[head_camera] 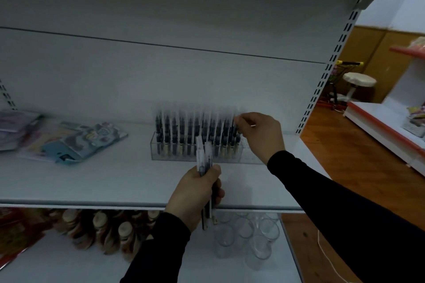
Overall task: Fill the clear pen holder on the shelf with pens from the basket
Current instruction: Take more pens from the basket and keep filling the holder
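A clear pen holder (174,156) stands on the white shelf (115,181), packed with several upright dark pens with white caps (195,131). My right hand (259,135) reaches over the holder's right end and pinches the top of a pen there. My left hand (195,193), in front of the holder near the shelf's front edge, grips a small bundle of pens (203,161) that stick out above and below my fist. The basket is out of view.
Flat stationery packs (76,142) lie on the shelf to the left. The shelf below carries bottles (110,230) and clear glasses (248,236). A perforated upright (322,85) bounds the shelf's right side, beyond it a stool (358,80) on a wooden floor.
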Demonstrator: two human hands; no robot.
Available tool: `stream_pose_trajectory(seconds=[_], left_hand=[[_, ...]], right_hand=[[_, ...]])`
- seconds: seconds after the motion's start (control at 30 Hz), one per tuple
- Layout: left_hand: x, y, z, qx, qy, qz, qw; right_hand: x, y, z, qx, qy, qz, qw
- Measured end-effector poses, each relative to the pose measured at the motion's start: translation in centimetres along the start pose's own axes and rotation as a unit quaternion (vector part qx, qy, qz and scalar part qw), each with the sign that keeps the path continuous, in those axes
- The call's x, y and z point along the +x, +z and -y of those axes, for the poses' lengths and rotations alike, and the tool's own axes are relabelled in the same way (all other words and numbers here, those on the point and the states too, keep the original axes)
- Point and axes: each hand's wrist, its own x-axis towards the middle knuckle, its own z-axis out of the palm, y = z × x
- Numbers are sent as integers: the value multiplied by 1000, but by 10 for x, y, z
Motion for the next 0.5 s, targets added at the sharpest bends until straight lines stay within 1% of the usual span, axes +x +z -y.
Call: stream_pose_trajectory(seconds=[0.2,0.27,0.33,0.4,0.5], left_hand=[[-2,3,-3,-34,-11,20,999],[-3,5,-3,-46,-13,28,998],[-3,7,-3,-55,-17,36,998],[-5,9,-2,-63,-22,46,997],[-8,15,-1,-65,-24,61,996]], right_hand=[[-6,-3,-3,3,30,1,1000],[-14,-6,-4,15,54,3,998],[-25,-9,-4,32,81,36,996],[-37,-11,-2,84,118,91,985],[-54,-12,5,192,190,158,950]])
